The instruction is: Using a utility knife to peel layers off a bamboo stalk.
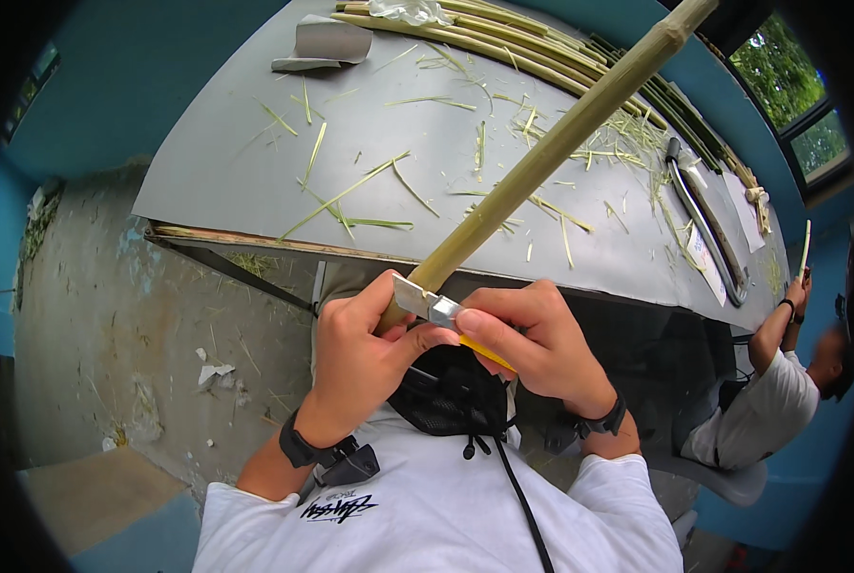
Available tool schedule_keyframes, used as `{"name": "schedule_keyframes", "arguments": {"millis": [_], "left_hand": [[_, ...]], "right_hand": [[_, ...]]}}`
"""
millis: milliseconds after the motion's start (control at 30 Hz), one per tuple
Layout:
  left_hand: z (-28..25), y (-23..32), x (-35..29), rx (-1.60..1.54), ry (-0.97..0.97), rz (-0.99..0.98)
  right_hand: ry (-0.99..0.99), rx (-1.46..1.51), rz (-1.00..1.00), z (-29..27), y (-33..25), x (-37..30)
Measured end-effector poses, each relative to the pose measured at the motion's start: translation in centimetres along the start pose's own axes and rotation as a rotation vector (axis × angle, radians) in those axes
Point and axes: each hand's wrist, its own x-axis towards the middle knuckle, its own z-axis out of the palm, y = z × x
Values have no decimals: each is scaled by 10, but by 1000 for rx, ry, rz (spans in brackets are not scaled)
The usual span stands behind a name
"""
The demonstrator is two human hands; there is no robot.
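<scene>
A long green-yellow bamboo pole [553, 153] slants from my hands up across the table to the far right. My left hand [352, 355] is closed around its near end, the thumb stretched toward the blade. A utility knife [443, 310] with a yellow handle and metal tip is in my right hand [541, 346], the thumb pressed on it. Its wide blade lies against the pole just above my left hand. Part of the yellow handle is hidden by my right fingers.
Bamboo shavings [346, 198] litter the grey table [255, 143]. Split bamboo strips [503, 40] lie along its far edge, near a curled grey sheet [329, 43]. A bow saw [704, 224] rests at the right. Another person [775, 401] sits beyond, holding a thin strip.
</scene>
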Motion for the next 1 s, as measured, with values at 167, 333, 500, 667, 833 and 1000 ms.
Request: {"name": "schedule_keyframes", "arguments": {"millis": [167, 333, 500, 667, 833, 1000], "left_hand": [[3, 4, 3, -68, -15, 30], [8, 1, 1, -138, -20, -61], [9, 1, 5, -114, -10, -40], [16, 4, 4, -128, 19, -74], [17, -3, 2, -27, 48, -116], [9, 12, 8, -78, -55, -95]], "right_hand": [[88, 23, -44, 5, 5, -5], [142, -98, -111, 3, 10, -4], [159, -190, -126, 0, 13, -2], [239, -249, -196, 3, 17, 0], [435, -77, -172, -21, 1, -5], [482, -30, -162, -24, 0, -3]]}}
